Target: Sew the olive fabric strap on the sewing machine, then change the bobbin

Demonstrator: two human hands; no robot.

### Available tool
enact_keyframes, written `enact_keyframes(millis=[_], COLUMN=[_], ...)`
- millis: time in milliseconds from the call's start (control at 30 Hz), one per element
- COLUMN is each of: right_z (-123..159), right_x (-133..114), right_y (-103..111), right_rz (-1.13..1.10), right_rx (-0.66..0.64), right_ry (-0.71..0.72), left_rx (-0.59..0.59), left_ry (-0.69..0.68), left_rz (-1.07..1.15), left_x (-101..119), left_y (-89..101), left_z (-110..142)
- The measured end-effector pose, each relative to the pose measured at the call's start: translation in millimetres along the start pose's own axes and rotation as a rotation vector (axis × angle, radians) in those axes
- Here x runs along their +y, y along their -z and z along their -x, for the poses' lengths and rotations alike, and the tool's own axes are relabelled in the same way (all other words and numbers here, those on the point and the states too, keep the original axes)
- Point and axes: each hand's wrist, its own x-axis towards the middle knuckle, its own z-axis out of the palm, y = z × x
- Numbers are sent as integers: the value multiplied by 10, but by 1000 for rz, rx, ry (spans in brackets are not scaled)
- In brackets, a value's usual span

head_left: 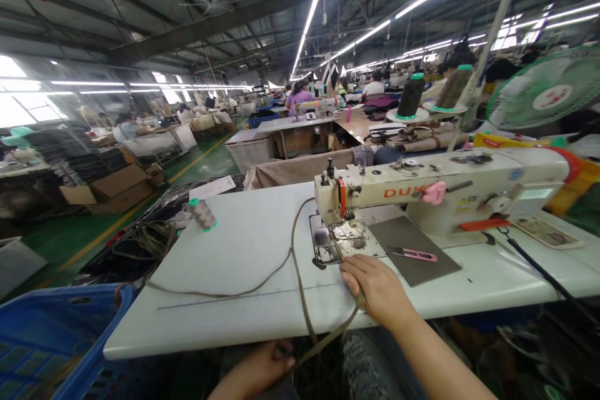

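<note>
Our right fingers (pixel 360 264) are on the olive strip (pixel 302 300) at the stitching area of the sewing machine (pixel 450 194); can't tell if pinching or just pressing. Our left fingers (pixel 283 364) grasp it below the front edge of the worktop (pixel 234 244). Main risk: right fingertips near the stitch point, so a feed jerk could catch skin. Uneven left tension could skew the strip. Its slack loops towards the left edge; a snag there could yank it. Thread cone (pixel 202 215) by the back-left corner could tip if a loop catches. Snips (pixel 419 255), right of our hand, could get nudged.
</note>
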Motion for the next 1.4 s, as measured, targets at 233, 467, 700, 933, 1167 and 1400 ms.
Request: enact_keyframes(millis=[233, 467, 700, 933, 1167, 1400], right_z=[16, 3, 5, -1, -7, -8], right_x=[10, 5, 14, 11, 2, -1], right_y=[-13, -2, -25, -16, 5, -3], right_rz=[-12, -4, -12, -15, -20, -23], right_rx=[-12, -15, -9, -22, -28, -23], right_ry=[-6, -2, 0, 0, -11, -6], left_rx=[10, -220, -195, -240, -166, -133], left_ry=[-90, -78, -154, -34, -207, -69], left_rz=[85, -269, -100, -302, 55, -197], left_x=[616, 822, 869, 981, 1211, 1097], left_y=[-264, -365, -386, -269, -277, -345], left_z=[-1, 60, 166, 247, 316, 267])
